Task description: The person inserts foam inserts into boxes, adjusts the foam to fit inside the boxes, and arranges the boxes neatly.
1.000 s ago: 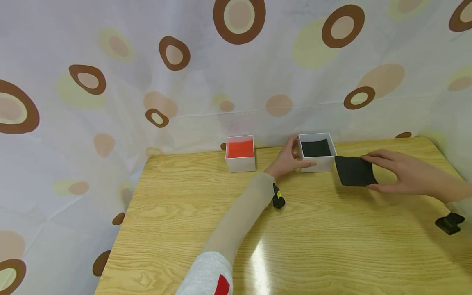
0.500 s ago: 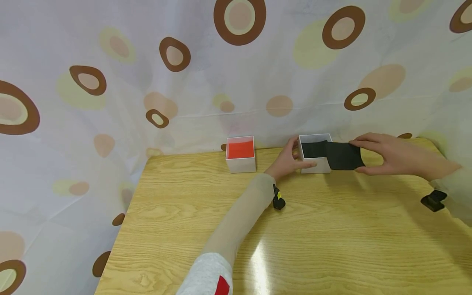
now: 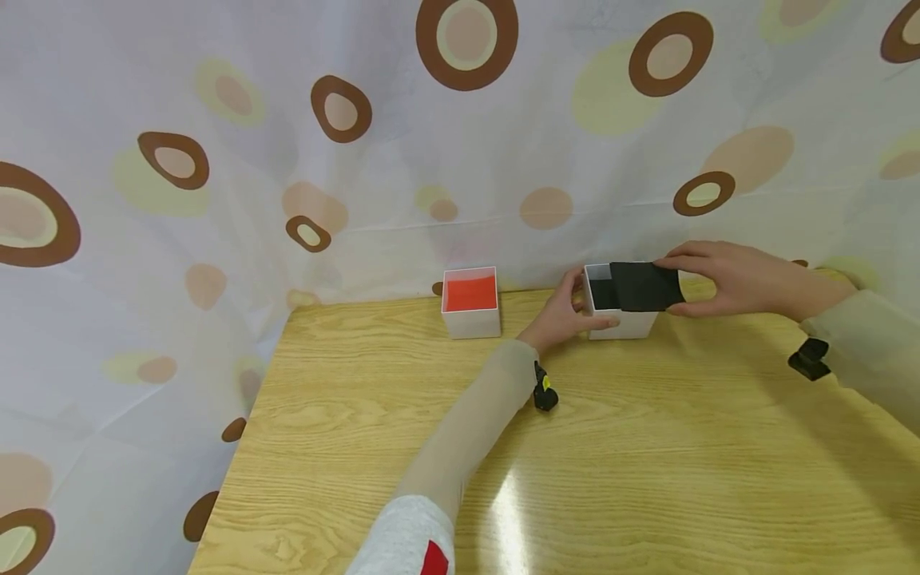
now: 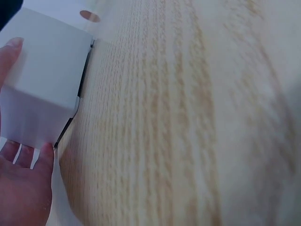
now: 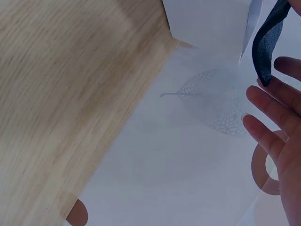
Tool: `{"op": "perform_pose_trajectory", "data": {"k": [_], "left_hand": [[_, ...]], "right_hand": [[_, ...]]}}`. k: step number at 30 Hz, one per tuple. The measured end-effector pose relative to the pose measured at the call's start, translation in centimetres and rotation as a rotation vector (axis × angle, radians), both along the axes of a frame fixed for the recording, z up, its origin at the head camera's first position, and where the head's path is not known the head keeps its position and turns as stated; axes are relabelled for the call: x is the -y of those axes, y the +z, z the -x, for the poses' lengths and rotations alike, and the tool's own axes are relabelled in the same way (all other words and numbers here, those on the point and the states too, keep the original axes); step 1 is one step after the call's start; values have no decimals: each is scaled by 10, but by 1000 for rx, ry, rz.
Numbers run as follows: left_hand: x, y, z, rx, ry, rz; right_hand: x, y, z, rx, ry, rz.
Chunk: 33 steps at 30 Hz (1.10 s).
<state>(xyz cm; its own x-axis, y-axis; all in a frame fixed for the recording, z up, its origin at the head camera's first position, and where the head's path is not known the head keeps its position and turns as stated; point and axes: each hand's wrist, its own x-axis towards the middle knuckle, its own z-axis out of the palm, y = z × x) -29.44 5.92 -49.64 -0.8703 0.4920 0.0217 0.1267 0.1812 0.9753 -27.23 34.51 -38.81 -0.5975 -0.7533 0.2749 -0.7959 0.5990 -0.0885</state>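
My right hand (image 3: pixel 740 279) pinches one edge of a black square sheet, perhaps felt (image 3: pixel 645 287), and holds it over the right white box (image 3: pixel 622 326). The sheet covers most of that box's opening; more black material (image 3: pixel 602 294) shows inside at the left. My left hand (image 3: pixel 559 318) grips the box from its left, thumb across the front and fingers behind. In the left wrist view the fingers touch the box's white wall (image 4: pixel 49 61). The right wrist view has the black sheet (image 5: pixel 267 47) bent edge-on at the fingertips.
To the left stands a second white box (image 3: pixel 470 323) with red material (image 3: pixel 470 293) inside. Both boxes sit near the back edge of the wooden table (image 3: pixel 345 415). A patterned curtain (image 3: pixel 374 184) hangs right behind them.
My right hand has carried the black sheet left and up, from beside the right box to over its opening. The left hand keeps its grip on the box.
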Motion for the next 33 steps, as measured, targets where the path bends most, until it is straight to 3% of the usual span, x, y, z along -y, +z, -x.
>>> {"op": "perform_pose_trajectory", "data": {"k": [10,20,28,33], "left_hand": [[0,-1,-1,6,3,-8],[1,-1,-1,24,-2,-5],[-1,-2,1,15,-17,-65],[0,-3,2,9,-17,-55]], "right_hand": [[15,0,14,56,-34,-43],[26,-4,23,23,40,-24],[29,-9,26,56,23,-23],[29,-15,27,78,4,-19]]}}
